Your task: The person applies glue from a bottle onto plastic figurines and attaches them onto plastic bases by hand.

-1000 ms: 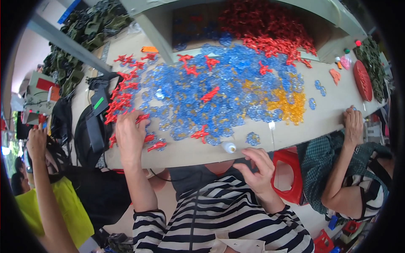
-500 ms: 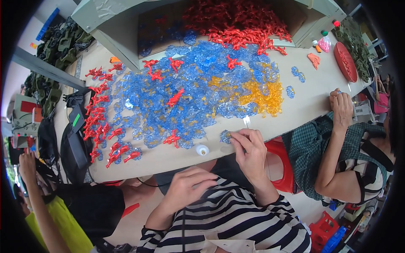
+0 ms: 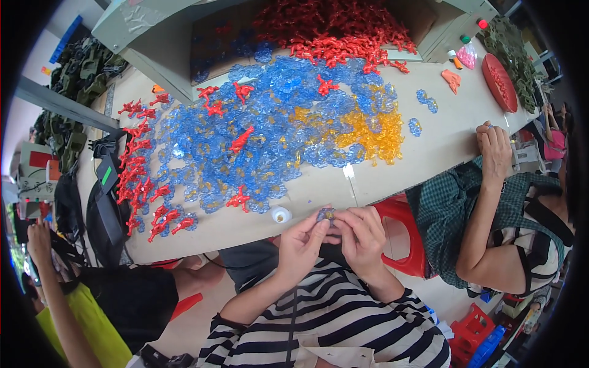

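A small clear-blue plastic piece with a yellowish spot point(image 3: 326, 214) is held up at the table's front edge. My left hand point(image 3: 302, 246) pinches it between thumb and fingers. On its other side, my right hand point(image 3: 362, 238) has its fingertips closed against the same piece. Just left of my hands stands a small round white pot point(image 3: 281, 214) with something brownish inside. Beyond lies a wide spread of similar blue plastic pieces point(image 3: 227, 147), with a yellow cluster of pieces point(image 3: 377, 138) at its right and a few red figures point(image 3: 242, 140) on top.
Red figures point(image 3: 132, 178) line the table's left side, and a large red heap point(image 3: 331, 37) fills the shelf at the back. A red dish point(image 3: 499, 83) stands far right. Beside me on the right sits a co-worker, one hand point(image 3: 494, 150) on the table; another person's arm shows at left.
My left hand has come up to meet the right one. The blue piece has been drawn back from the tabletop toward me and is now between both hands.
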{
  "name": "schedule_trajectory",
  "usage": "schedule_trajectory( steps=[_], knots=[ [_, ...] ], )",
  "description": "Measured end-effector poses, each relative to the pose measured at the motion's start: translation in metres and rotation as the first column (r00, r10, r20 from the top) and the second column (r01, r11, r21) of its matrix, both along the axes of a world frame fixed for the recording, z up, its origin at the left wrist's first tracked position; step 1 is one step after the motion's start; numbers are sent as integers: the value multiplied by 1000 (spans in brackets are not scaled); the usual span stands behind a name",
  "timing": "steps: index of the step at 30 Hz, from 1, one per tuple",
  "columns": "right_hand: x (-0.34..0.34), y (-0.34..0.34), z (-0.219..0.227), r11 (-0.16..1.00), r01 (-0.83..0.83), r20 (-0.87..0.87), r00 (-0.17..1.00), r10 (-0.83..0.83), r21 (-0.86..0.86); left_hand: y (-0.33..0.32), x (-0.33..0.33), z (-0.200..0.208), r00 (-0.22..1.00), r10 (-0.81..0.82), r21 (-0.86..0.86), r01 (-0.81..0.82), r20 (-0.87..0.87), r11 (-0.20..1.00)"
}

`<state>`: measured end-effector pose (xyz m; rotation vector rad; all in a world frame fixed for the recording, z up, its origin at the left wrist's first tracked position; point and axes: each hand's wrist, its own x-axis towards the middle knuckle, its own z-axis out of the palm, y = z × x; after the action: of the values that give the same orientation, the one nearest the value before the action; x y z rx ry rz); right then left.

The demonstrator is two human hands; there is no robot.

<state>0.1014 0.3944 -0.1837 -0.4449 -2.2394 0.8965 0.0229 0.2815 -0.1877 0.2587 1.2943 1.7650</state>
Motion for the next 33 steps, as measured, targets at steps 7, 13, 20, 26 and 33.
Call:
schedule_trajectory(
  steps=[7,13,20,26,33],
  knots=[
    [12,16,8,980,-176,62,981,183,-95,-3,5,-4,991,-60,-60,53,-120,997],
    [14,19,1,952,-270,-12,962,275,143,-7,2,4,962,-133,-176,92,-237,980],
    [9,2,-16,981,-105,-108,987,123,161,-5,3,7,976,-113,-164,83,-185,983],
    [5,-1,-12,985,-121,-44,991,127,121,-9,1,8,991,-107,-143,94,-86,985],
    [7,2,-4,976,-211,8,977,211,49,-5,11,2,917,46,-136,-108,-397,985]
  ],
)
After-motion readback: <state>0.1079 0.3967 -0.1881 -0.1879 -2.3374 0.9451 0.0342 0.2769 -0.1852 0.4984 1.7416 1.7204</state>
